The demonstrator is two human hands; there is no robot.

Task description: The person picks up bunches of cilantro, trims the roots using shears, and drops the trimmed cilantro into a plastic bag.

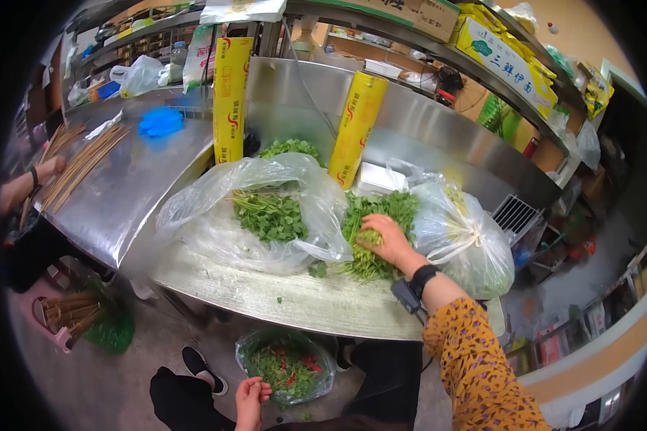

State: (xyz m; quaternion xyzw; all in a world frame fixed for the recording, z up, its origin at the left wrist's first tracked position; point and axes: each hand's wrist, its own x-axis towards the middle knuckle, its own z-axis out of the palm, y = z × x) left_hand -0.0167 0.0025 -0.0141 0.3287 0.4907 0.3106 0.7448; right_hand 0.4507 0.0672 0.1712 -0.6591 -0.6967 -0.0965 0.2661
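While our right hand [388, 241] rests on the counter [287, 298], its fingers curl down and close on a bunch of greens [372, 267], the stems running back under the palm, probably so the loose sprigs stay gathered. Just left of those fingers an open plastic bag [194, 215] holds more greens, its mouth spread flat for easy reach. To their right sits a fuller, knotted bag [467, 244]. Beyond the fingertips two yellow wrap rolls [357, 129] lean against the steel back wall. Our left hand [250, 399] hangs low with its fingers loosely released, empty as far as we can see, beside a floor bag [284, 366] of scraps, which likely sits below the counter edge to catch trimmings.
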